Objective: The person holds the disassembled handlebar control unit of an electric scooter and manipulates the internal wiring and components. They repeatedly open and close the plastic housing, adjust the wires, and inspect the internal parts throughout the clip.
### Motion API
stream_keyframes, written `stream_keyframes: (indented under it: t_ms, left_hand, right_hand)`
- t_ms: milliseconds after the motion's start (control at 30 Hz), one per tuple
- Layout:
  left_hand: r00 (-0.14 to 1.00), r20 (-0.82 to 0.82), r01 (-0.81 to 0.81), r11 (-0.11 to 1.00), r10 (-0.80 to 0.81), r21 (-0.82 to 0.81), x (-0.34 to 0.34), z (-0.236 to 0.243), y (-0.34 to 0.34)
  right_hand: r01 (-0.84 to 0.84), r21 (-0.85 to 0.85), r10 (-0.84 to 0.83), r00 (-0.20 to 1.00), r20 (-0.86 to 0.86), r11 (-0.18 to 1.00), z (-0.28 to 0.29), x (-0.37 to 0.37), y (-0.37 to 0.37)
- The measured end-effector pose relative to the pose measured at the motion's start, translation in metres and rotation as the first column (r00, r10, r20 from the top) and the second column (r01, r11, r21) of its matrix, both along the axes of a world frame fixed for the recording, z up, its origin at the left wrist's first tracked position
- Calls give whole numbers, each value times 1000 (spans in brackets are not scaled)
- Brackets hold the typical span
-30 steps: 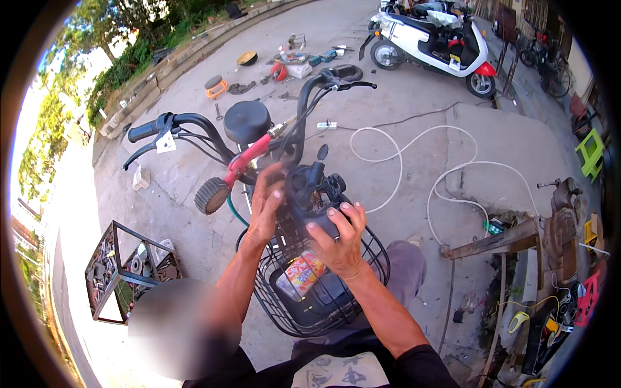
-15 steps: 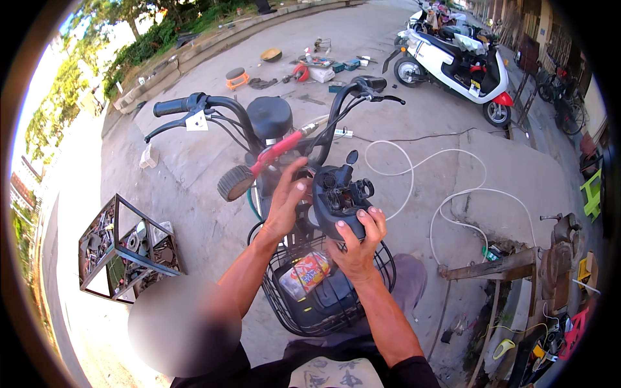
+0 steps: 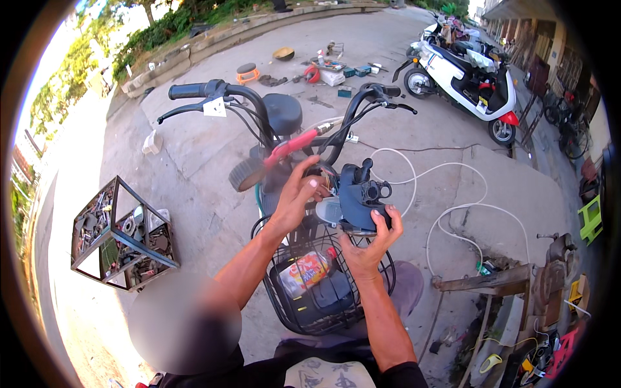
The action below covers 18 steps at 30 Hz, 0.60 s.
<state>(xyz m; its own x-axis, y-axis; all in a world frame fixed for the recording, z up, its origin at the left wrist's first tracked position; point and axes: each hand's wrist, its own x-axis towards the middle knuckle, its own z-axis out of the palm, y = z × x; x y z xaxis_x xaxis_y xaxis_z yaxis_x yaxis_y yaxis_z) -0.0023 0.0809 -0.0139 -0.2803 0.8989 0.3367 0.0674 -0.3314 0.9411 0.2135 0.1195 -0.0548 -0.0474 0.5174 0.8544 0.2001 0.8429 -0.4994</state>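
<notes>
My right hand (image 3: 370,247) grips the lower edge of a dark plastic headlight housing (image 3: 359,202), with the thumb beneath and the fingers over its near side. The housing is tilted, its clear lens (image 3: 329,209) facing left. My left hand (image 3: 299,196) is beside it with fingers apart, the fingertips close to thin wires (image 3: 328,178) behind the housing. Whether they touch the wires I cannot tell. Black handlebars (image 3: 255,108) rise beyond both hands. A pink-red air gun (image 3: 290,147) with a round black end lies across the bars, left of the wires.
Below my hands is a black wire basket (image 3: 283,315) holding a colourful plastic packet (image 3: 304,274). Left stands a metal-framed box (image 3: 143,254) of parts. A white hose (image 3: 446,167) loops over the ground to the right, near a wooden bench (image 3: 485,280). A white scooter (image 3: 467,83) stands far right.
The housing has tilted and shifted right in my right hand, showing its clear lens and more wires. My left hand has moved slightly right. The whole view has shifted a little.
</notes>
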Motion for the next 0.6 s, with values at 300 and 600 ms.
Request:
stream_keyframes:
  t_ms: [300, 600]
  left_hand:
    - [996, 69, -70, 994, 64, 80, 0, -2, 2]
    - [945, -300, -171, 978, 129, -117, 0, 2, -3]
  right_hand:
    - [-131, -309, 73, 978, -193, 942, -5, 0, 0]
    - [-301, -509, 89, 913, -399, 806, -14, 4, 4]
